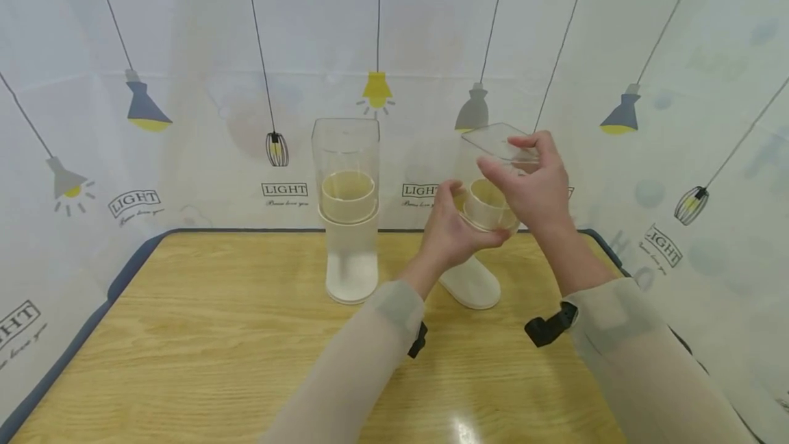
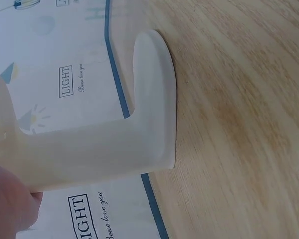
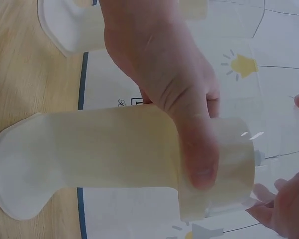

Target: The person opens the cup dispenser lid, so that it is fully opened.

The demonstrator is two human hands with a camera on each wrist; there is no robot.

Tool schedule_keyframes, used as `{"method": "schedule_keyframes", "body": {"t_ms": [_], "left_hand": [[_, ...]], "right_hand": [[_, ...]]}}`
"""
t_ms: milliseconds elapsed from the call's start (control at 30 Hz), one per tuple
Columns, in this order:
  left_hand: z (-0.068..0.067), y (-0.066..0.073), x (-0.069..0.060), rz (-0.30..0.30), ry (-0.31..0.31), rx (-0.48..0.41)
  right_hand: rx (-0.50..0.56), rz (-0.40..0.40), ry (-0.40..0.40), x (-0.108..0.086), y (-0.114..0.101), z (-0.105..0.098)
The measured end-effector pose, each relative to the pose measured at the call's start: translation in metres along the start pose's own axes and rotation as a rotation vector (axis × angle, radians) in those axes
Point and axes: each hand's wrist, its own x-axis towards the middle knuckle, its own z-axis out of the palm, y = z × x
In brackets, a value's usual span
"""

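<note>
A white dispenser stand with a flat rounded foot is on the table, right of centre. A clear, square-topped container sits over its cup-like upper part. My left hand grips the stand's upper part, its thumb across the collar in the right wrist view. The right hand holds the clear container near its top, thumb and fingers bent around the sides. In the left wrist view the stand stands with its foot on the wood. How far down the container sits is hidden by my hands.
To the left stands a similar white dispenser with a clear container on top. The wooden table has a dark blue edge, and a lamp-printed curtain hangs behind. Small black devices sit at both wrists.
</note>
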Motion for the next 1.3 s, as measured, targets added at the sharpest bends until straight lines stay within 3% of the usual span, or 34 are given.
{"method": "schedule_keyframes", "body": {"t_ms": [400,533,700,900,1067,1300], "left_hand": [[-0.003,0.002,0.001,-0.004,-0.031,-0.003],[-0.002,0.002,0.002,0.0,-0.034,0.005],[-0.003,0.0,0.002,-0.003,-0.05,-0.003],[-0.005,-0.001,0.002,0.005,-0.065,-0.011],[-0.005,-0.001,0.004,0.009,-0.076,-0.01],[-0.007,-0.005,0.006,0.026,-0.089,-0.044]], "right_hand": [[0.004,0.009,-0.043,0.001,-0.004,-0.008],[0.073,0.059,-0.059,0.0,-0.008,-0.01],[0.021,0.068,-0.083,-0.001,-0.01,-0.012],[0.067,0.13,-0.074,0.002,-0.013,-0.015],[0.016,0.07,-0.069,0.0,-0.022,-0.018],[0.087,0.062,-0.034,0.002,-0.027,-0.027]]}}
